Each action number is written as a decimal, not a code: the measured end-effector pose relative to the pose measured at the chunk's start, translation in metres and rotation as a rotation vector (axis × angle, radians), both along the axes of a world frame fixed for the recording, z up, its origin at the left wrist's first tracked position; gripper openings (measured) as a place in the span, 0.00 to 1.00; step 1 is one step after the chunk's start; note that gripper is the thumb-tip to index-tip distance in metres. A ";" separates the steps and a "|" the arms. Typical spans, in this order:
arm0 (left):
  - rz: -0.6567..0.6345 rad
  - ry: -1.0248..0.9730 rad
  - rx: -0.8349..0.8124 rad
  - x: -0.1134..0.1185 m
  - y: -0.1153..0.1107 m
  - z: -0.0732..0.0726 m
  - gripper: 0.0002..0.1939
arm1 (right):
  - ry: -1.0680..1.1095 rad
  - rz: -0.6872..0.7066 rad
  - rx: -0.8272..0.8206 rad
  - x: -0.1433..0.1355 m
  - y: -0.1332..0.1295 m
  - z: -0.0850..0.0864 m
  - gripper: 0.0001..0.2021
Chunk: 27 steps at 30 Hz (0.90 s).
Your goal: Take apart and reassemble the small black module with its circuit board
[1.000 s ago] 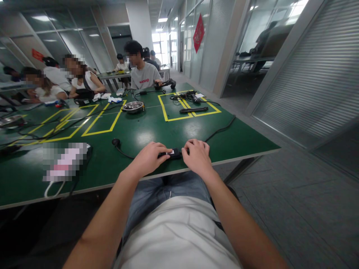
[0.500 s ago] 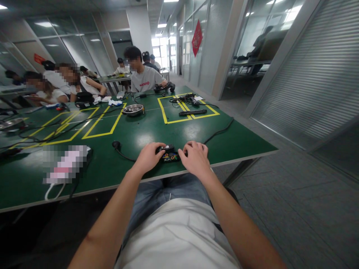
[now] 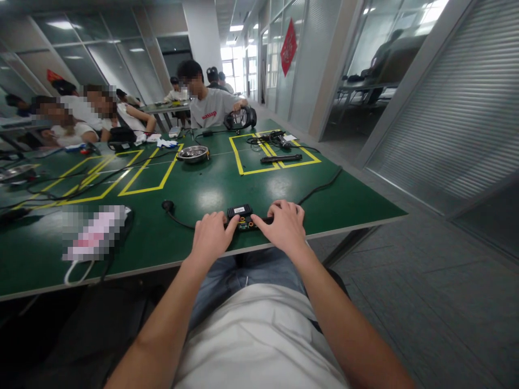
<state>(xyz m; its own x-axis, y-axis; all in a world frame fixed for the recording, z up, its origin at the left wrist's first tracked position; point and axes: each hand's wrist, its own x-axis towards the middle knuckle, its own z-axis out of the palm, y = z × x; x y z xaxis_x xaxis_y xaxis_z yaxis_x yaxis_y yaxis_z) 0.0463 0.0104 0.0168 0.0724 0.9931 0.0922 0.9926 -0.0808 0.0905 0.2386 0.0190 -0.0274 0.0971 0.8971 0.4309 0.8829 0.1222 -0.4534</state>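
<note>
An open black housing (image 3: 245,223) with a circuit board and copper-coloured coils lies near the table's front edge. Just behind it stands a black ribbed cover (image 3: 239,210) with a white label. My left hand (image 3: 214,231) grips the left end of the housing, its thumb at the board's edge and its fingers curled over the side. At the right end, my right hand (image 3: 284,222) holds the housing with the thumb near the coils and the other fingers bent. Black cables run out from both sides, the left one ending in a plug (image 3: 167,206).
A steel bowl (image 3: 193,154) stands farther back on the green table (image 3: 194,189). Yellow tape frames a black bar (image 3: 281,159) and coiled cables (image 3: 270,139). At left lies a pink and white blurred item (image 3: 96,233). Across the table a person (image 3: 213,108) handles a black object.
The ribbed cover has left my left fingers and sits behind the housing, label showing. My left hand has shifted left to the housing's end. The person opposite has raised the black object.
</note>
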 end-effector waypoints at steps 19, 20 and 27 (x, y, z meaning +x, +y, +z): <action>-0.396 -0.366 0.055 -0.020 0.048 -0.011 0.15 | -0.023 0.020 -0.047 0.007 -0.002 0.002 0.10; -0.385 -0.359 0.035 -0.020 0.048 -0.009 0.15 | -0.023 0.021 -0.047 0.007 -0.002 0.002 0.10; -0.590 -0.449 0.087 -0.023 0.028 -0.002 0.16 | -0.031 0.028 -0.059 0.005 -0.003 0.003 0.11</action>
